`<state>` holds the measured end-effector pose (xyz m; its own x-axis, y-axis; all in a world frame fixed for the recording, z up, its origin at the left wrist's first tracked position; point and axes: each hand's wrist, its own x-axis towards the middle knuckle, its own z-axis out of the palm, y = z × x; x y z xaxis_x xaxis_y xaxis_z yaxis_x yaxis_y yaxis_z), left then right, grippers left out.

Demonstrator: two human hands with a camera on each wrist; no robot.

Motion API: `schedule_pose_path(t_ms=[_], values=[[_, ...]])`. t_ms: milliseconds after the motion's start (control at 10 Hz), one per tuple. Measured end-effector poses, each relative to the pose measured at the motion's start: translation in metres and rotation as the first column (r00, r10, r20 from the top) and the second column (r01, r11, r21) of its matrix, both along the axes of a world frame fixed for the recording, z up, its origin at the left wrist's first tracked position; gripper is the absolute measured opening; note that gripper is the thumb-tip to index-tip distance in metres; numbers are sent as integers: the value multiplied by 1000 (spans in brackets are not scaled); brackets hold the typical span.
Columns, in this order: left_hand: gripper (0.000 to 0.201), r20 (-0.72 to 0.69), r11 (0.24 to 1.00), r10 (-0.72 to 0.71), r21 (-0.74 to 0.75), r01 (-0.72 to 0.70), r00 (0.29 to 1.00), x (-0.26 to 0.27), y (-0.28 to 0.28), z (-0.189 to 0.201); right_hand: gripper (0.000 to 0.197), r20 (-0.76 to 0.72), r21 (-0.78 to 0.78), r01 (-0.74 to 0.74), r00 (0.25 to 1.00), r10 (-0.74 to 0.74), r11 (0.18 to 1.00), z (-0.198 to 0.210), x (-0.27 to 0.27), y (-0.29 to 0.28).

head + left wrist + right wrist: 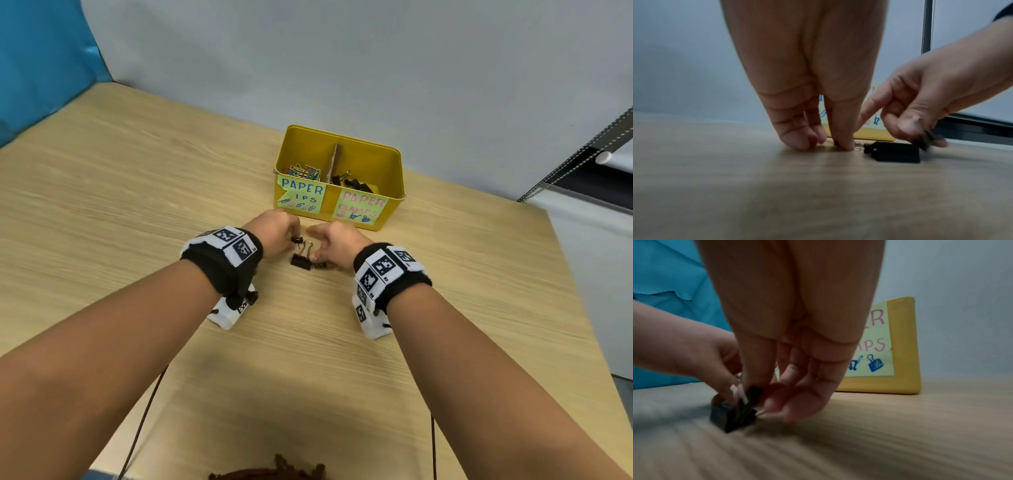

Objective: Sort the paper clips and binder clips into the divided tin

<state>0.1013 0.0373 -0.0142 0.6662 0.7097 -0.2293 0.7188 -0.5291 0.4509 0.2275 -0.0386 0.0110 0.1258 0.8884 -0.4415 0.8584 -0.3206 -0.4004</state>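
- While both hands work just in front of the yellow tin (363,219), a black binder clip (301,262) lies on the wooden table (137,205) between them, wire handles (307,246) pointing toward the tin, long axis running near-to-far.
- Left hand (274,233) pinches a smaller binder clip (296,240) at the table, fingers curled.
- Right hand (337,241) pinches another small black clip (925,141), just right of the lying clip.
- Tin: coloured paper clips (305,171) left compartment, black binder clips (352,183) right.
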Motion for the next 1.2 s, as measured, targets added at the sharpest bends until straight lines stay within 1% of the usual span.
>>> schedule_pose_path(t_ms=[100,200,300,400,500,600,700,800,900,1000,1100,1200], values=[[15,2,1000,20,-7,-20,1000,1,0,2,62,131,-51,-102,985,108,993,-8,-10,-1],[15,-56,999,18,-26,-20,998,4,-1,6,45,210,21,-120,971,113,993,-15,-17,-4],[21,-173,999,3,-32,-8,985,8,-3,17,35,260,32,-151,956,138,988,-15,-18,-7],[26,-167,1000,7,-20,-10,986,9,-1,38,32,258,19,-108,961,99,994,-14,-10,-12],[20,-7,1000,11,-16,-11,1000,14,1,64,35,98,115,11,995,-23,993,-4,1,-19],[12,263,999,46,6,-50,964,30,0,91,35,-157,426,252,966,-204,869,26,15,-22],[15,422,992,69,66,-106,904,55,0,109,34,-263,606,486,869,-418,630,49,36,-12],[30,397,982,53,145,-119,916,77,4,115,35,-114,672,436,859,-499,599,58,55,7],[49,274,976,16,204,-75,961,85,10,109,39,27,577,379,876,-481,723,61,66,24],[50,226,970,-9,239,-47,974,78,11,106,42,-77,519,435,881,-467,736,67,68,25],[45,259,961,-25,271,-48,966,64,3,105,39,-128,553,429,891,-435,715,69,60,16],[43,182,975,-95,217,54,979,41,-17,98,35,-174,561,392,917,-359,729,63,46,-15]])
